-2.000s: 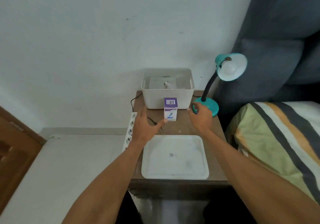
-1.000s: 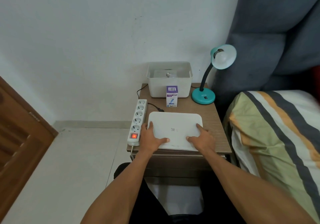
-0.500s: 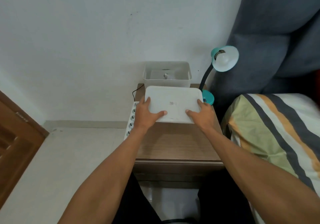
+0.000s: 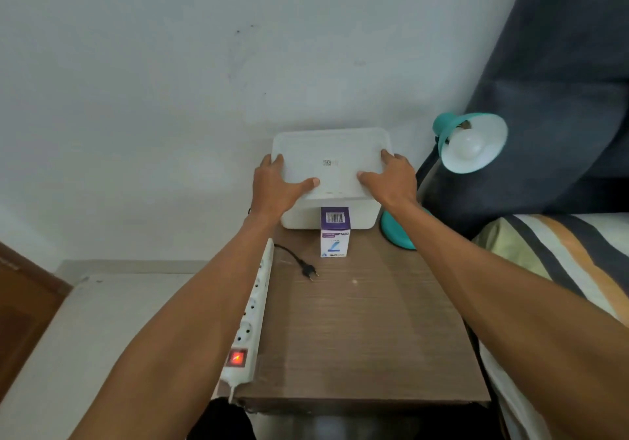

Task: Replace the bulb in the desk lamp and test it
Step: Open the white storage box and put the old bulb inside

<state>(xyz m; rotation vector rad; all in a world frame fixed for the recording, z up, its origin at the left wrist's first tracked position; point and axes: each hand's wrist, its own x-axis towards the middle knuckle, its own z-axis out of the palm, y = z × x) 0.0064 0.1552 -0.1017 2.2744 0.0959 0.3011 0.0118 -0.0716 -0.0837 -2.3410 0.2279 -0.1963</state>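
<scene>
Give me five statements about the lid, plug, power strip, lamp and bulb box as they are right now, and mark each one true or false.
1. Both hands, left hand and right hand, hold the white lid over the white bin. True.
2. The black plug sits in the power strip. False: it lies loose on the nightstand.
3. The strip's switch glows red. True.
4. The teal lamp has no bulb. False: a white bulb sits in its shade.
5. The bulb box lies flat. False: it stands upright.

lamp base (image 4: 396, 232) half behind forearm, bin (image 4: 303, 216) contents hidden
</scene>
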